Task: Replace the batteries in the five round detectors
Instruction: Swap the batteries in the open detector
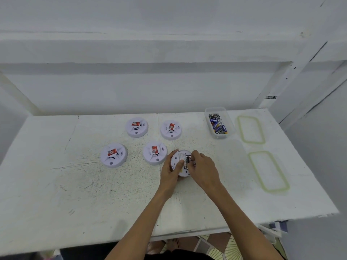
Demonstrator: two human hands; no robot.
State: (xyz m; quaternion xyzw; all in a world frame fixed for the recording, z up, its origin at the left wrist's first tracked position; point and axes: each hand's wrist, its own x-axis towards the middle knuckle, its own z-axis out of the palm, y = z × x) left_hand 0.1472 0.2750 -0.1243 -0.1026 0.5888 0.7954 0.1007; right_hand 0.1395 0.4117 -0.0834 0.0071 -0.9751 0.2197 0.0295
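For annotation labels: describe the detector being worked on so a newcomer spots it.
On the white table, look left of the clear battery tub, toward the near edge. The target detector is gripped by the left hand, right hand at its battery bay. Unlike the other four detectors, it shows no red sticker: its back faces up.

We look through a single wide-angle camera worn on the person's head, facing forward and down over the white table (pixel 75 194), close in, left hand (pixel 170 170) and right hand (pixel 203 168) near mid-frame, back wall (pixel 169 87) across our upper half
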